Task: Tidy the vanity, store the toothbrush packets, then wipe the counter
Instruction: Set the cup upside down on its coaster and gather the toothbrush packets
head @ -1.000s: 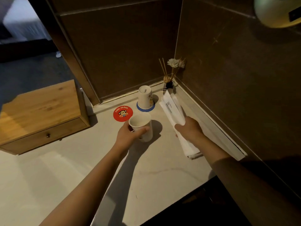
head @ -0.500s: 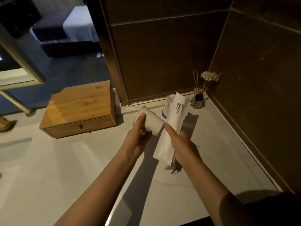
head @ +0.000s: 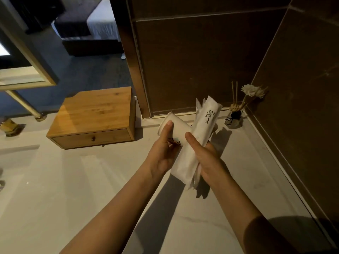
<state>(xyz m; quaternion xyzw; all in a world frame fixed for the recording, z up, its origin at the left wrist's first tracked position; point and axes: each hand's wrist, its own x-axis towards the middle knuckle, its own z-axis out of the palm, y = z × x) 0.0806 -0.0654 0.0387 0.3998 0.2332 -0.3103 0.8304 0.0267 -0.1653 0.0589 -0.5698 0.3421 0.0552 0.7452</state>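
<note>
Your left hand (head: 163,153) grips a paper cup (head: 175,130); your right hand (head: 205,160) clutches toothbrush packets (head: 205,121); storing and wiping the tabletop (head: 73,180) remain.

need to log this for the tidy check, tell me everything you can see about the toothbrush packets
The toothbrush packets are a bunch of long, flat white paper sleeves; the front one reads "BRUSHING TEETH" in dark letters. The right hand grips them near their lower part, above the counter, tilted with tops leaning away to the right. They cross in front of the paper cup that the left hand holds sideways.
</note>
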